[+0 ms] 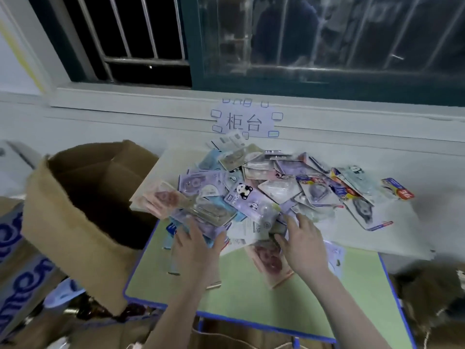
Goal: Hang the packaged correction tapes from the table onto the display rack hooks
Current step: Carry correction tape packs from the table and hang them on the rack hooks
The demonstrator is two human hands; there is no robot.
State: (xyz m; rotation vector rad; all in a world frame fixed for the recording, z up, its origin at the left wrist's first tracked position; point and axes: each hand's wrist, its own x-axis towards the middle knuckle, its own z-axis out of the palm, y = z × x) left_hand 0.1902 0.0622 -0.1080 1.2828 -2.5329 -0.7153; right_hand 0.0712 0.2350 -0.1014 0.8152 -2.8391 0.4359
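We see a green table with a blue rim [241,293] set against a white wall under a barred window [251,39]. A loose heap of packaged correction tapes [264,187], flat carded blister packs in purple, pink, teal and white, some with panda prints, covers the far half of the table and spills to the right. No display rack is in view.

Our left hand [198,245] is at the near left edge of the heap; its fingers are spread and curl over the near edge of a purple pack [201,222], thumb on the pack's right side, so they appear to be grasping it. Motion blur keeps us from being sure.

Our right hand [302,245] lies just right of it, fingers extended and relaxed, tips resting on white and pink packs at the near edge of the heap, grasping nothing we can make out.

An open brown cardboard box [83,217] stands just left of the table. A paper sign with two black characters [244,122] is taped to the wall beyond the heap.
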